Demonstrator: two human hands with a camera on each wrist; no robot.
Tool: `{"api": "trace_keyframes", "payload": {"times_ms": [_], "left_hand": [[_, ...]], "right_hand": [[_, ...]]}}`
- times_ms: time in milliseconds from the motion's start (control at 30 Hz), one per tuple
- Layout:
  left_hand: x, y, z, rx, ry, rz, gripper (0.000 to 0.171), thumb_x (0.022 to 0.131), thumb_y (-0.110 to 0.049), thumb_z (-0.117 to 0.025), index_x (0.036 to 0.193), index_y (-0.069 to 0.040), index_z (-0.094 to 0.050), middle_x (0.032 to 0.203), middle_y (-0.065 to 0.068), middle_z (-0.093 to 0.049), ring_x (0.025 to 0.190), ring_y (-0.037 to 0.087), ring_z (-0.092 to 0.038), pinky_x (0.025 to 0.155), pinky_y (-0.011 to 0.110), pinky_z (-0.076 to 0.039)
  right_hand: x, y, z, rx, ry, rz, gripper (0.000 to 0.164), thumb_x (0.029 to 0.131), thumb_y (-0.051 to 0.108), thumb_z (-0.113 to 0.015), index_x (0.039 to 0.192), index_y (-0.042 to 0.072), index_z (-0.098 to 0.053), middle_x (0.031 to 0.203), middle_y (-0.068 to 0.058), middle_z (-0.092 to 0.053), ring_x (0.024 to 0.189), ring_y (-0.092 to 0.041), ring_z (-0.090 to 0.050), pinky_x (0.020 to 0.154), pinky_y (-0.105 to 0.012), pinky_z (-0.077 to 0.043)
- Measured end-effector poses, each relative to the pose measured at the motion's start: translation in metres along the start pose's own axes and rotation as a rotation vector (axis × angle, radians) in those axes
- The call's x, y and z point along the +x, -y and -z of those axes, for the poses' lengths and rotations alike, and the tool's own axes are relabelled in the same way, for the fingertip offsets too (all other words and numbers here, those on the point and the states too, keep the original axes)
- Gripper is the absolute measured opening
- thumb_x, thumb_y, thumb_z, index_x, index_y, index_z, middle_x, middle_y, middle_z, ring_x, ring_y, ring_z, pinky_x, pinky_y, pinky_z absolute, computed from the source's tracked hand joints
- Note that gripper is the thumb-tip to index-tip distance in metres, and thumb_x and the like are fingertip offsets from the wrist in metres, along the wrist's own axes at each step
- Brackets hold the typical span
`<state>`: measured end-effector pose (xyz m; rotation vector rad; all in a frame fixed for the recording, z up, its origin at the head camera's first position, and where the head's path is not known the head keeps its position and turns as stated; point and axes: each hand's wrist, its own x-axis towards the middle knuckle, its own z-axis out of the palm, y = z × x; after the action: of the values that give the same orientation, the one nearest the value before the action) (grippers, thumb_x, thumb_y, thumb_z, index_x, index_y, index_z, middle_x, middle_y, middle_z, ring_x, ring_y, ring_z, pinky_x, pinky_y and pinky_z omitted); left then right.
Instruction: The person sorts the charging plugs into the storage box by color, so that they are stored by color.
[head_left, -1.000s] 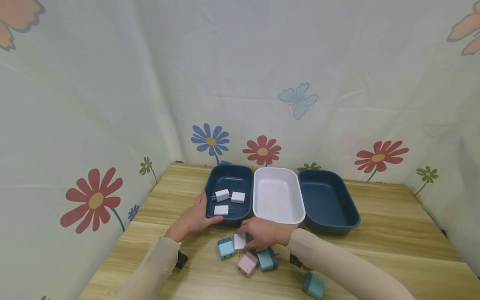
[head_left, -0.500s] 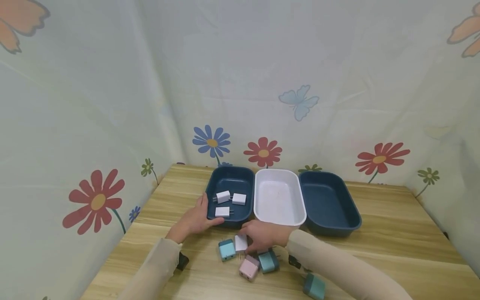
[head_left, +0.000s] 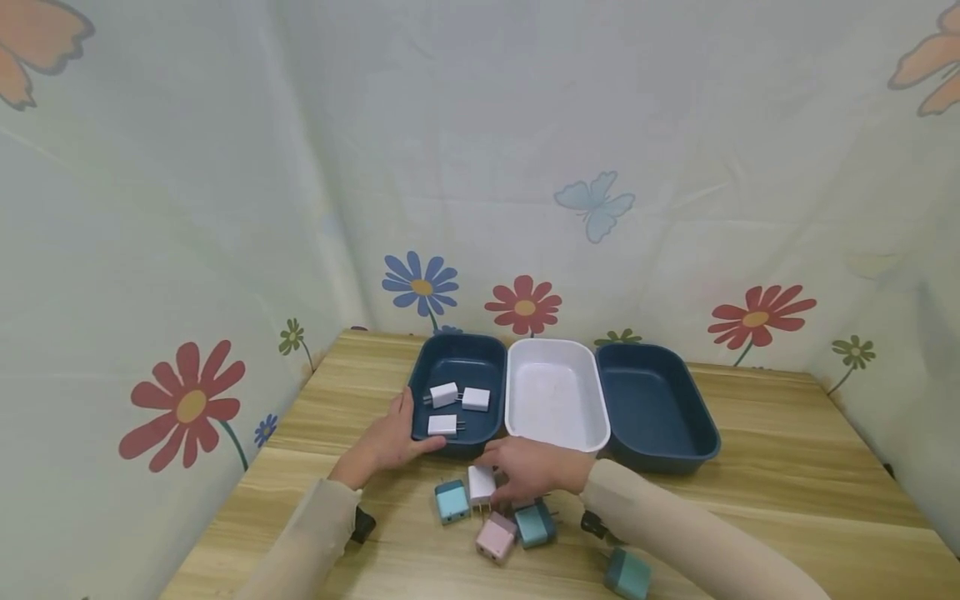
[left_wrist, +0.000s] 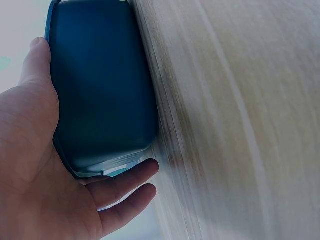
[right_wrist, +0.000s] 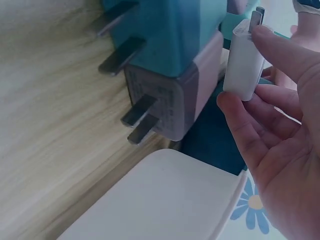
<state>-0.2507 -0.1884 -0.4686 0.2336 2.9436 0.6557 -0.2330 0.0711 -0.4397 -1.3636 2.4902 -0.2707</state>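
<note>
A white plug charger [head_left: 482,482] is pinched between the thumb and fingertips of the right hand [head_left: 536,465], in front of the white bin [head_left: 557,400]; its prongs (two, metal) are pointed away from the bins. It is flanked closely by a left turquoise charger [head_left: 452,502], while a pink charger [head_left: 496,537] and a middle turquoise charger [head_left: 532,526] are set nearer the camera. A third turquoise charger [head_left: 630,573] is placed well apart. The left navy bin [head_left: 467,367], in which three white chargers [head_left: 442,425] are held, is touched at its near left corner by the left hand [head_left: 384,440], fingers outstretched.
</note>
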Motion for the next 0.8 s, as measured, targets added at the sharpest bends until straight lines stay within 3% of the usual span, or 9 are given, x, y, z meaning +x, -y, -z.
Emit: {"api": "trace_keyframes", "payload": {"times_ms": [300,533,800], "left_hand": [[-0.001,-0.001,0.003,0.004,-0.016,-0.018,0.120,0.077,-0.069,-0.060,0.147,0.008,-0.001,0.150,0.029,-0.015,0.125,0.042,-0.041,0.098,0.051,-0.038],[-0.004,-0.002,0.003,0.002,-0.015,-0.017,0.119,0.078,-0.066,-0.062,0.147,0.009,0.000,0.149,0.030,-0.016,0.124,0.043,-0.042,0.098,0.052,-0.039],[-0.005,-0.005,0.004,0.010,-0.012,-0.016,0.117,0.079,-0.065,-0.062,0.147,0.009,-0.001,0.150,0.030,-0.015,0.124,0.044,-0.041,0.098,0.051,-0.038]], "right_hand": [[-0.016,0.003,0.016,0.025,-0.055,0.031,0.047,0.084,0.033,-0.072,0.125,0.014,-0.061,0.108,0.007,-0.060,0.088,-0.005,-0.056,0.079,-0.018,-0.047],[-0.025,-0.001,0.025,0.037,-0.125,0.066,0.047,0.082,0.030,-0.075,0.123,0.012,-0.062,0.108,0.006,-0.060,0.088,-0.010,-0.058,0.075,-0.015,-0.046],[-0.030,-0.012,0.035,0.100,-0.171,-0.038,0.050,0.080,0.035,-0.076,0.124,0.016,-0.061,0.110,0.007,-0.060,0.093,-0.010,-0.059,0.080,-0.021,-0.049]]}}
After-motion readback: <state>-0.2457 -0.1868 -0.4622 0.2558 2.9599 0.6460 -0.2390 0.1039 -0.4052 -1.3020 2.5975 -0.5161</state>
